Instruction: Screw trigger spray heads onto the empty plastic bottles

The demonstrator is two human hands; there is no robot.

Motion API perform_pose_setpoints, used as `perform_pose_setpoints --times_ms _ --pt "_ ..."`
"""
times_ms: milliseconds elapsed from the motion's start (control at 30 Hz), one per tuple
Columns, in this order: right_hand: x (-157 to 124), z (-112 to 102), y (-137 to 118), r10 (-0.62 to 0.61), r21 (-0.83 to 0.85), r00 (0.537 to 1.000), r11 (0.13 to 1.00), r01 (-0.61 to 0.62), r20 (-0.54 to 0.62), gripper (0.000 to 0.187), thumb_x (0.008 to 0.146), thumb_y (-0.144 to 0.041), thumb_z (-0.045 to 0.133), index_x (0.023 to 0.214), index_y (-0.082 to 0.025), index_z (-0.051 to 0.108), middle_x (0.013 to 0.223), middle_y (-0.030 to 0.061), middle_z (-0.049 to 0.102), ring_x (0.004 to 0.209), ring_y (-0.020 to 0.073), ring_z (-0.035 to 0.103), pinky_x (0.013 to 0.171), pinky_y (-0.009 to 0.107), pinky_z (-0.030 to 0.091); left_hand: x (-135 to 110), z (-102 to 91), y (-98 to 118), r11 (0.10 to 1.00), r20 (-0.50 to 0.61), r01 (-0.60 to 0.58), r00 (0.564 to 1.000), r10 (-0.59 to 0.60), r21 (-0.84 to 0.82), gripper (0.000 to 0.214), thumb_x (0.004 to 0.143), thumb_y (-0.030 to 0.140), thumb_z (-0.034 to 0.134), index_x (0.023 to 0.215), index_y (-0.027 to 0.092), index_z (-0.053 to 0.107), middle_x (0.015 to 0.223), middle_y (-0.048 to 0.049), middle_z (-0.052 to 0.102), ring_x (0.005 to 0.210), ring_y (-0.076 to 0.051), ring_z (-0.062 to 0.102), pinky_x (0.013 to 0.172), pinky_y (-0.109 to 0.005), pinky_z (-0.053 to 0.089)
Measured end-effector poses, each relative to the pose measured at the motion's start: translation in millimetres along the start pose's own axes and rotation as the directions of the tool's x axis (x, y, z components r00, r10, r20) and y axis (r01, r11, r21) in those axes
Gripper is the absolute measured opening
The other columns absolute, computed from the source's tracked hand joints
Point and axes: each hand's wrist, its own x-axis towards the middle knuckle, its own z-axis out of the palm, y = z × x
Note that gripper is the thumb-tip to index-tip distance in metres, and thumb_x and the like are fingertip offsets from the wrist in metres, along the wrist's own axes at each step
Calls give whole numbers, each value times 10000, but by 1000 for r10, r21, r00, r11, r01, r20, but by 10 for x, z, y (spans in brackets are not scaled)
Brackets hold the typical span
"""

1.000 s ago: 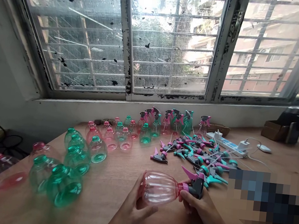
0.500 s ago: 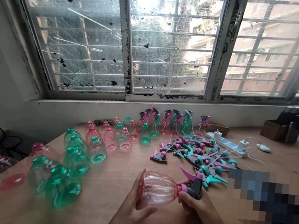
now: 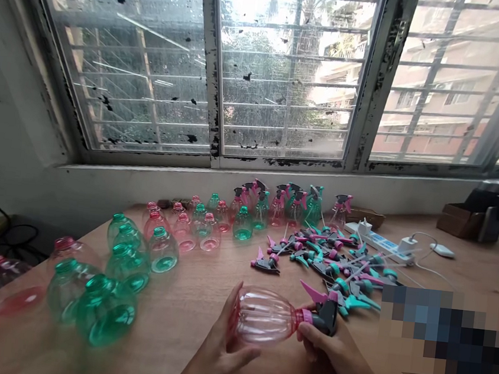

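A clear pink spray bottle (image 3: 265, 316) lies sideways in the air above the table's front edge, its base toward the left. My left hand (image 3: 222, 339) is wrapped around the base end. At the neck, my right hand (image 3: 326, 341) grips the pink collar of the spray head (image 3: 325, 314), with thumb and fingers closed on it. The spray head has a dark grey body and a pink trigger that points up and left. It sits on the bottle's mouth; whether it is fully tightened I cannot tell.
Loose spray heads (image 3: 327, 252) in pink, teal and grey lie piled beyond my right hand. Open green and pink bottles (image 3: 107, 312) stand on the left. Bottles with spray heads (image 3: 278, 205) line the window wall. A power strip (image 3: 380, 242) and a brown box (image 3: 457, 219) are at the right.
Both hands hold the bottle and spray head in almost the same place. My right fingers have shifted slightly at the collar, and the view has moved a little.
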Motion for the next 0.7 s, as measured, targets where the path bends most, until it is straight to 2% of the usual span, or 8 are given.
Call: perform_pose_setpoints --times_ms 67,167,300,400,500,600,700 --pt "7 -2 1 1 10 1000 1000 -1 1 442 764 -490 820 963 -194 560 636 -2 689 427 120 542 427 239 420 -3 5 -8 1000 3 -16 1000 16 1 1046 798 327 809 1578 366 114 1634 -80 310 1476 -332 331 1233 -499 193" --pt "-3 -1 9 8 17 1000 1000 -8 -2 447 769 -475 821 997 -184 571 580 -31 643 436 115 525 447 244 426 -22 -11 -42 1000 -24 22 999 -22 -4 1117 754 377 843 1585 341 96 1630 -107 314 1451 -372 362 1223 -535 201" --pt "-25 -3 13 23 -1 999 1000 -23 33 483 759 -466 832 1049 -162 593 536 -52 597 452 113 506 473 252 422 -45 -44 -72 995 -65 101 993 -102 -20 1107 708 448 866 1577 294 198 1652 -121 252 1462 -409 319 1215 -546 210" --pt "-25 -3 -2 22 -14 999 1000 -22 30 484 761 -462 832 1055 -169 583 551 -50 612 458 115 515 479 250 423 -24 -28 -48 996 -53 83 995 -85 -40 1024 744 395 851 1563 293 244 1610 -122 338 1449 -379 358 1212 -514 235" --pt "-14 -1 -16 14 -5 1000 1000 -14 16 444 777 -470 814 1009 -187 562 611 -21 667 457 117 532 469 249 431 11 2 -20 998 4 15 1000 -15 -57 1056 771 346 837 1577 320 155 1522 -132 463 1371 -356 476 1174 -514 310" --pt "-6 -3 -10 12 13 1000 1000 -12 17 427 776 -468 815 974 -193 554 630 -10 687 449 115 534 457 246 437 13 3 -26 1000 34 -6 999 7 -21 1044 818 355 795 1582 334 85 1508 -134 471 1326 -339 524 1160 -511 330" --pt "-9 -9 6 11 18 1000 1000 -11 7 432 768 -467 823 970 -190 560 630 -8 691 458 119 548 464 247 449 -18 -23 -75 997 5 9 1000 -9 73 1034 844 397 762 1589 293 51 1496 -139 467 1363 -334 479 1198 -495 267"
